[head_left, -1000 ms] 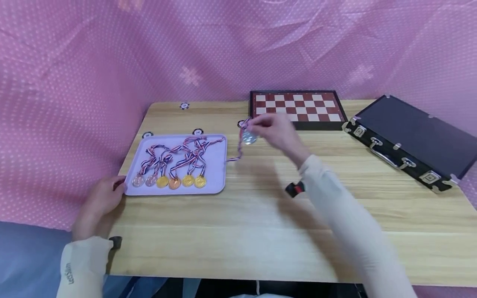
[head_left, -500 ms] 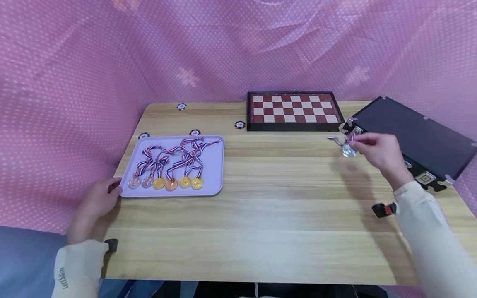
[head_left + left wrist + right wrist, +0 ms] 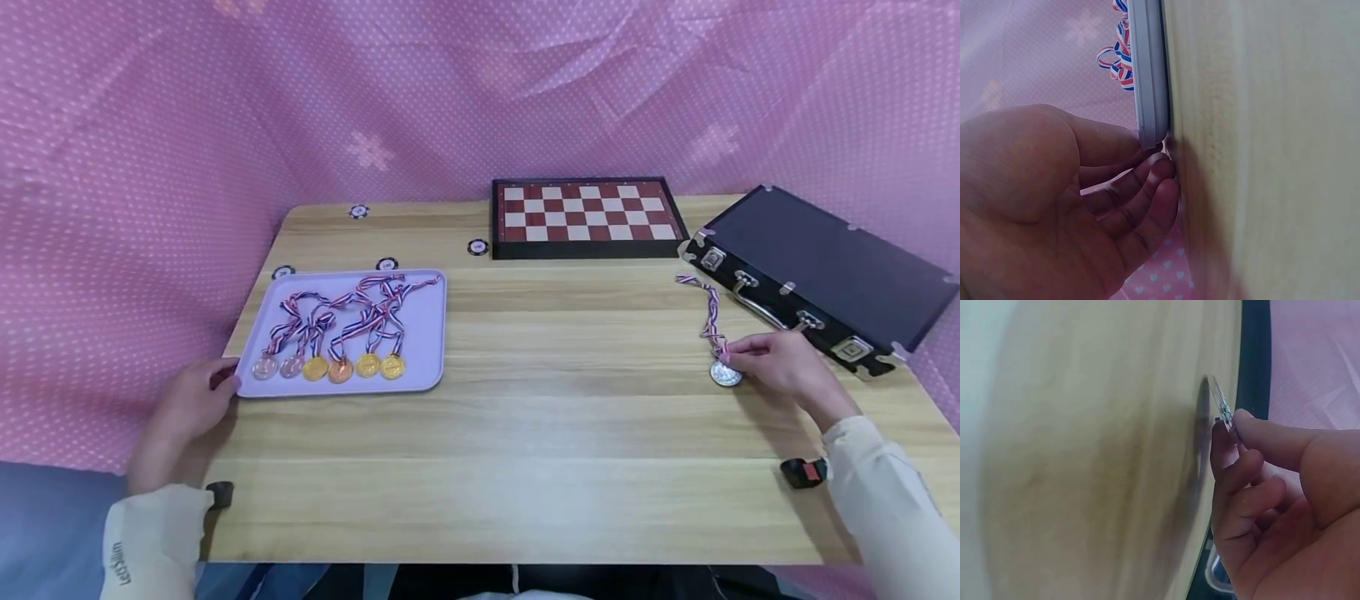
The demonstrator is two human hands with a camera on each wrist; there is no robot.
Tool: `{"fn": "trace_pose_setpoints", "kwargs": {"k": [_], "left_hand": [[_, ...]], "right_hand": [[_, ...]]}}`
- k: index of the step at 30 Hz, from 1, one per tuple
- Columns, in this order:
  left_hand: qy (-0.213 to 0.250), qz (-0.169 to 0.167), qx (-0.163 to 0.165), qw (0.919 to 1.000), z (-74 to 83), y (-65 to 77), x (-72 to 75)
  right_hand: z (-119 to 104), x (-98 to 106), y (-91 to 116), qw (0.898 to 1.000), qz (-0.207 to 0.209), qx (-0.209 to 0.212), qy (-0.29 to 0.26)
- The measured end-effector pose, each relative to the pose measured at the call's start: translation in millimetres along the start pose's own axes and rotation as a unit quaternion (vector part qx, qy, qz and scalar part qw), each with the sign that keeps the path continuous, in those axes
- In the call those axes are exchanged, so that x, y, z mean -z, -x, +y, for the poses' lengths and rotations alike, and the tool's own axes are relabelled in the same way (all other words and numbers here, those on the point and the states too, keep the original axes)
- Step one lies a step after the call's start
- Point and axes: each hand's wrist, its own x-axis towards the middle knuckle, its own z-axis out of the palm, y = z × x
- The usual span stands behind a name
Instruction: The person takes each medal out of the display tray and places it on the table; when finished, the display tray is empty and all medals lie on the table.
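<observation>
My right hand pinches a silver medal near its ribbon end, low over the table in front of the black case. Its striped ribbon trails away toward the back of the table. The right wrist view shows the medal edge-on between thumb and fingertips, tilted close to the wood. At the far left, my left hand grips the near left corner of a lilac tray; in the left wrist view the thumb lies against the tray's rim. Several gold, silver and bronze medals lie in a row on the tray, ribbons tangled behind.
A black case with metal latches and a handle lies at the right. Behind the middle sits a chessboard. Several poker chips, one of them a black and white chip, lie around the tray's far side. Pink cloth hangs behind.
My right hand has carried the silver medal from beside the tray across to the right, then nearer and down to the table. The left hand stays at the tray's corner.
</observation>
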Motion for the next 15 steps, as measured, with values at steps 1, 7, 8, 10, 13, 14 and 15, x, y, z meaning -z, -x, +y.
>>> {"fn": "trace_pose_setpoints", "kwargs": {"k": [1,7,8,10,13,14,15], "left_hand": [[0.001,0.0,0.0,1.0,-0.6,0.3,0.1],[0.004,0.002,-0.003,1.0,-3.6,2.4,-0.1],[0.004,0.003,-0.002,1.0,-4.2,2.7,-0.3],[0.004,0.005,-0.002,1.0,-5.5,2.9,-0.7],[0.004,0.003,0.001,1.0,-7.2,2.6,-0.9],[0.004,0.003,0.001,1.0,-7.7,2.4,-0.9],[0.003,0.003,0.0,1.0,-8.0,2.3,-0.8]], "right_hand": [[0.5,-0.2,0.8,1.0,-0.003,0.001,0.003],[3.0,-4.3,6.7,0.999,0.02,0.025,0.021],[3.6,-5.3,7.5,0.999,0.028,0.03,0.025],[4.5,-7.1,9.0,0.998,0.039,0.037,0.028],[5.5,-9.0,10.0,0.997,0.049,0.043,0.03],[5.7,-9.2,10.1,0.997,0.05,0.043,0.03],[5.6,-9.1,10.4,0.998,0.047,0.04,0.029]]}}
